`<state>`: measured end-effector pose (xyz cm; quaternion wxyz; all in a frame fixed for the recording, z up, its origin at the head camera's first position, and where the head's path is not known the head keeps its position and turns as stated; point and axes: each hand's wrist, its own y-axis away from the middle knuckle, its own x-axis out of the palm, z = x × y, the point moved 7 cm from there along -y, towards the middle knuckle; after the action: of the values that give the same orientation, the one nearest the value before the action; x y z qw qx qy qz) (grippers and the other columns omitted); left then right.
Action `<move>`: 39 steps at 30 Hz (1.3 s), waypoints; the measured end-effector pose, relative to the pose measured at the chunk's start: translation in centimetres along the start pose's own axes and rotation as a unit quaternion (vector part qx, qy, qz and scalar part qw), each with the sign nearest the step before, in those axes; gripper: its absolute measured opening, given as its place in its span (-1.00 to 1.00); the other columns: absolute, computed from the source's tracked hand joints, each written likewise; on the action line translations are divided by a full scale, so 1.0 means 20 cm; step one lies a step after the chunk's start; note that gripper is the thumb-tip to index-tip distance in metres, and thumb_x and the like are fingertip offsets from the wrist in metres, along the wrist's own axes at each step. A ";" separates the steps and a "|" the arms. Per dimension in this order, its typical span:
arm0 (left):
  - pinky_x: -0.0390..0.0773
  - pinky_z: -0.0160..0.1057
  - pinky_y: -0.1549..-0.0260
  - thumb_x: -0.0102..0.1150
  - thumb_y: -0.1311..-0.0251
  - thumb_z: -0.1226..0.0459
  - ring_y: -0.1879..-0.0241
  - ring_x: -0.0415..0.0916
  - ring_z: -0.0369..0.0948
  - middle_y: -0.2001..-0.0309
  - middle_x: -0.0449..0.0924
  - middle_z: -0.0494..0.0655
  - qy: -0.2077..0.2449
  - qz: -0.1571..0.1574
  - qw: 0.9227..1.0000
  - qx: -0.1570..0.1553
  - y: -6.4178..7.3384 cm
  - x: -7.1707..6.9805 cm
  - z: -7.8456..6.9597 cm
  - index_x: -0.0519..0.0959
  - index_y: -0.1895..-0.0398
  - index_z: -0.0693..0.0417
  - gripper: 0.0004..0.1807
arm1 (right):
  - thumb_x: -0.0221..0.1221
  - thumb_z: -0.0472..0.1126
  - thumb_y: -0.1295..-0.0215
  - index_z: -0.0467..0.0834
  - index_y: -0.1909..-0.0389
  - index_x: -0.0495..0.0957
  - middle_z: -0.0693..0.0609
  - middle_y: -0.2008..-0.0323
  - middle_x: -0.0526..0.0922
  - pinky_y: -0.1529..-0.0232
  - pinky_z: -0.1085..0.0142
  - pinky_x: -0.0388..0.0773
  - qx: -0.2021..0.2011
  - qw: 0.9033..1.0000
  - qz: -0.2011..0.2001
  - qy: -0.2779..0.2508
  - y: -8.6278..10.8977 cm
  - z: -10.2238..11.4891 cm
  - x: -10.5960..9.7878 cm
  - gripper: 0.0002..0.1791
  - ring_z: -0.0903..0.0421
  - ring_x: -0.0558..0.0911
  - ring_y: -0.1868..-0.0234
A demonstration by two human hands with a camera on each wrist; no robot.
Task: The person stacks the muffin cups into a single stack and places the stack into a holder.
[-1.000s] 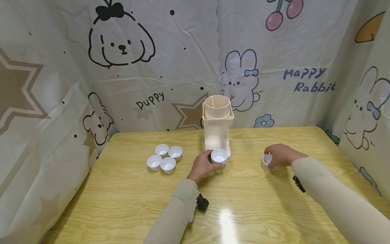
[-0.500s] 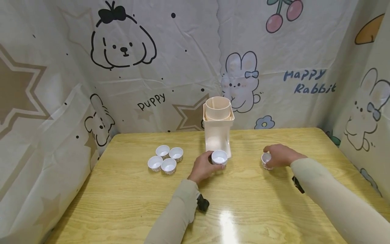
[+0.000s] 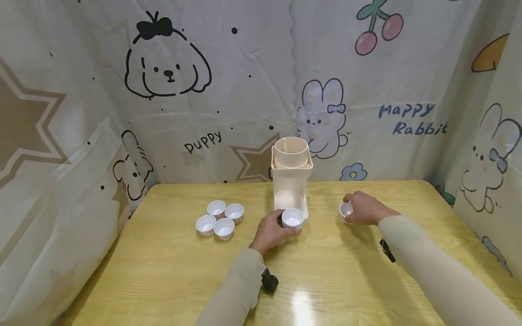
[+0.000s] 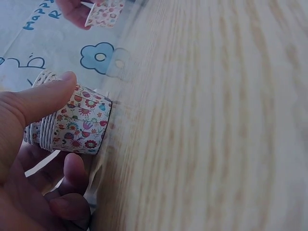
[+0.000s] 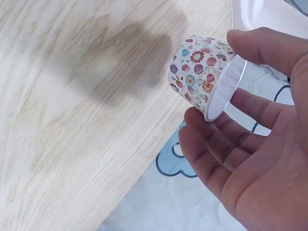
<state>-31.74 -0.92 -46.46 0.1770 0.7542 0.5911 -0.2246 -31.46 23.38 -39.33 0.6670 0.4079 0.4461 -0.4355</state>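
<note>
My left hand grips a nested stack of paper baking cups with a flower print, thumb on one side and fingers on the other. The stack is upright in front of the cream plastic holder, its white inside facing up. To the right, my right hand pinches a single baking cup at its rim between thumb and fingers. In the right wrist view this cup shows its printed wall and part of its white inside, with a shadow on the wood beside it.
Several more baking cups stand upright in a close group on the left of the wooden table. The holder, with a round tube in its top, stands near the back edge. A printed cloth hangs behind.
My right hand has moved left with its single baking cup, toward the holder. My left hand keeps its grip on the stack in the same place. The head view has tilted up slightly.
</note>
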 end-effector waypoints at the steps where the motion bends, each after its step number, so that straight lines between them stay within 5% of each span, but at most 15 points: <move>1: 0.51 -0.01 -0.16 0.56 0.08 0.09 -0.09 0.57 -0.08 -0.07 0.66 -0.02 0.002 0.002 1.000 0.001 0.00 0.00 0.00 0.57 -0.16 0.05 -0.32 | 0.35 -0.13 -0.10 -0.44 -0.20 0.44 -0.41 -0.05 0.52 0.03 -0.04 0.56 0.004 1.000 -0.002 -0.003 0.00 0.01 0.00 -0.31 -0.14 0.56 0.08; 7: 0.49 0.01 -0.19 0.56 0.07 0.08 -0.12 0.55 -0.05 -0.09 0.65 0.00 0.014 0.006 1.000 -0.002 0.00 0.00 -0.02 0.55 -0.18 0.05 -0.31 | 0.32 -0.16 -0.12 -0.43 -0.23 0.41 -0.42 -0.08 0.50 -0.02 -0.07 0.55 0.004 1.000 -0.019 -0.006 -0.04 0.06 -0.02 -0.31 -0.15 0.56 0.07; 14: 0.48 0.02 -0.21 0.56 0.07 0.09 -0.14 0.54 -0.05 -0.09 0.65 0.00 0.017 0.007 1.000 -0.009 0.01 0.00 -0.01 0.55 -0.19 0.05 -0.30 | 0.31 -0.13 -0.14 -0.44 -0.26 0.37 -0.43 -0.20 0.49 -0.24 -0.17 0.44 -0.016 0.999 -0.041 -0.016 -0.08 0.16 -0.04 -0.28 -0.33 0.51 -0.20; 23: 0.49 -0.02 -0.19 0.55 0.06 0.07 -0.10 0.54 -0.10 -0.08 0.65 -0.05 0.012 0.009 1.000 -0.019 0.02 0.00 0.00 0.55 -0.19 0.01 -0.32 | 0.31 -0.12 -0.14 -0.42 -0.21 0.43 -0.38 -0.14 0.56 -0.22 -0.15 0.46 -0.059 0.995 -0.071 -0.028 -0.12 0.30 -0.06 -0.33 -0.28 0.55 -0.15; 31: 0.49 0.00 -0.18 0.55 0.06 0.07 -0.12 0.54 -0.08 -0.10 0.65 -0.03 0.013 0.007 1.000 -0.022 0.01 -0.01 0.00 0.55 -0.19 0.01 -0.31 | 0.30 -0.14 -0.18 -0.39 -0.24 0.43 -0.35 -0.20 0.54 -0.28 -0.15 0.43 -0.058 0.995 -0.059 -0.049 -0.13 0.43 -0.10 -0.35 -0.29 0.52 -0.22; 39: 0.51 0.00 -0.16 0.55 0.07 0.09 -0.12 0.55 -0.07 -0.12 0.64 -0.01 0.006 0.007 1.000 -0.012 0.01 -0.01 0.00 0.55 -0.18 0.04 -0.31 | 0.32 -0.15 -0.16 -0.38 -0.21 0.46 -0.32 -0.13 0.60 -0.20 -0.10 0.50 -0.103 0.992 -0.061 -0.045 -0.12 0.58 -0.11 -0.37 -0.23 0.58 -0.14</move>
<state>-31.51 -1.09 -46.39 0.1838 0.7577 0.5895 -0.2113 -31.44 12.38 -34.52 0.6968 0.2894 0.4822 -0.4453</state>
